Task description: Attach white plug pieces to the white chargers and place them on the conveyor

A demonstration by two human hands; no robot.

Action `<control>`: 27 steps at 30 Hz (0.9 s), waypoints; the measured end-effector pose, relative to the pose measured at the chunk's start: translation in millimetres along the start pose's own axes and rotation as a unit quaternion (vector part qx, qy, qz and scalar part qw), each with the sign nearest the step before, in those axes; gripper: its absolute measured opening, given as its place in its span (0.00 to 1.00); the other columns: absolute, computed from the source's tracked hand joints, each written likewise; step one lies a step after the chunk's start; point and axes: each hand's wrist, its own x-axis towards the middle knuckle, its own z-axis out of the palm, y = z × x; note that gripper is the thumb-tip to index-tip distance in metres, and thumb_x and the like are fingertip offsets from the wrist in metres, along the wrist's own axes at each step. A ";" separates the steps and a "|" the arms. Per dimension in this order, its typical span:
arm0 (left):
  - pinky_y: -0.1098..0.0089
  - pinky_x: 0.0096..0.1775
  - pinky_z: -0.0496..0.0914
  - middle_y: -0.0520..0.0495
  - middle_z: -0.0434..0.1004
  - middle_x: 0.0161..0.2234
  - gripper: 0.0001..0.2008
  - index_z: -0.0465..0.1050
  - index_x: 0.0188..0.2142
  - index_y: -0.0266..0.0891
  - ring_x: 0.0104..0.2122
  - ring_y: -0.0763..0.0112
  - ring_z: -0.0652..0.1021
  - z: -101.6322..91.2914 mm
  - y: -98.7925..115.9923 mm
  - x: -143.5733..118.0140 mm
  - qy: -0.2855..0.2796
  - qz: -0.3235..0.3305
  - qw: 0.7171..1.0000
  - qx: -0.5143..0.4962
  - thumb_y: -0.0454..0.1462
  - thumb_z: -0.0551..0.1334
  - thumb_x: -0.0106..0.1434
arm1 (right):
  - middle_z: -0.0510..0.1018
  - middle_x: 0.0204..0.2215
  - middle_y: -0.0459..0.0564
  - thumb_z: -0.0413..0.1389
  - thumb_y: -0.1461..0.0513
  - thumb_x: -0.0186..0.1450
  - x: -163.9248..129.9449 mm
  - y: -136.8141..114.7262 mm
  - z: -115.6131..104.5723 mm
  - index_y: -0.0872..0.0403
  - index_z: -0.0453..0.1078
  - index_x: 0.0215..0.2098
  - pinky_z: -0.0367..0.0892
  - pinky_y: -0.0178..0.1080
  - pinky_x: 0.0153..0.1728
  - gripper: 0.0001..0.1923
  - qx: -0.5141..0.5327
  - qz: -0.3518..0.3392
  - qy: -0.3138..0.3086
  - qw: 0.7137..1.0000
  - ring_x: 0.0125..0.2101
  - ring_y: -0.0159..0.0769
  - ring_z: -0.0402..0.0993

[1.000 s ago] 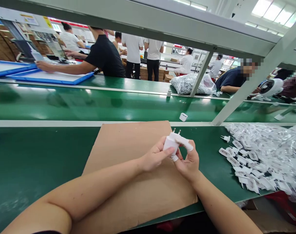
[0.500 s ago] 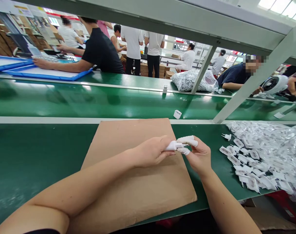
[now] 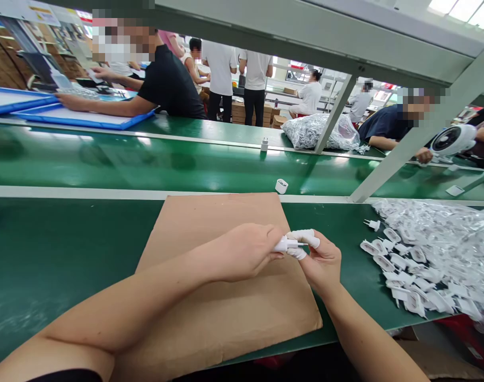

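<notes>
Cardboard sheet (image 3: 210, 297) beneath, both hands' fingers still clamped on white plug (image 3: 284, 244), now held lower.

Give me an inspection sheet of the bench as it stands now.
Surface: green bench mat with a brown cardboard sheet under the hands.
Job's things: small white plastic plug adapter, pins pointing right, held over the cardboard.
Clutter: heap of white adapters in clear wrappers at right; white cap and a lone adapter on the green conveyor belt.
Hands: left hand and right hand, white cots on two fingers, both grip the adapter.
Cables: nothing seen.
Surroundings: other people at far benches; blue-rimmed trays; white fan.
</notes>
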 end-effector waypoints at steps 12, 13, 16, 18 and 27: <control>0.64 0.37 0.66 0.43 0.79 0.45 0.08 0.68 0.47 0.40 0.40 0.57 0.79 2.0 -11.2 2.5 -0.049 -0.050 0.995 -0.064 0.41 0.56 0.75 | 0.84 0.35 0.44 0.66 0.65 0.63 3.5 5.5 3.6 0.44 0.82 0.40 0.74 0.39 0.39 0.10 0.008 0.060 -0.027 0.998 0.35 0.36 0.79; 0.63 0.40 0.67 0.43 0.79 0.48 0.09 0.67 0.51 0.40 0.44 0.56 0.79 6.8 -16.5 5.5 -0.042 -0.050 0.994 -0.090 0.40 0.56 0.75 | 0.84 0.35 0.45 0.66 0.65 0.63 5.1 9.7 3.6 0.45 0.83 0.40 0.74 0.39 0.39 0.09 0.008 0.074 -0.033 0.997 0.35 0.36 0.79; 0.64 0.42 0.68 0.43 0.80 0.50 0.12 0.67 0.54 0.41 0.46 0.57 0.79 24.2 -32.8 15.4 -0.026 -0.058 0.986 -0.156 0.40 0.57 0.73 | 0.83 0.37 0.46 0.67 0.62 0.62 10.7 22.9 1.7 0.44 0.83 0.41 0.75 0.41 0.41 0.09 0.003 0.109 -0.057 0.992 0.36 0.37 0.79; 0.65 0.38 0.67 0.44 0.80 0.44 0.10 0.69 0.46 0.40 0.40 0.59 0.79 34.8 -41.0 20.6 -0.019 -0.075 0.982 -0.173 0.43 0.58 0.72 | 0.83 0.37 0.46 0.67 0.61 0.62 13.0 28.8 0.4 0.44 0.84 0.43 0.76 0.41 0.41 0.11 0.010 0.130 -0.076 0.989 0.36 0.37 0.80; 0.68 0.32 0.61 0.45 0.81 0.38 0.10 0.69 0.39 0.39 0.35 0.61 0.79 40.5 -47.5 19.0 -0.047 -0.063 0.991 -0.105 0.43 0.63 0.69 | 0.84 0.33 0.47 0.67 0.61 0.57 7.1 31.8 7.5 0.47 0.84 0.35 0.78 0.41 0.35 0.08 0.050 0.223 -0.090 0.969 0.33 0.39 0.81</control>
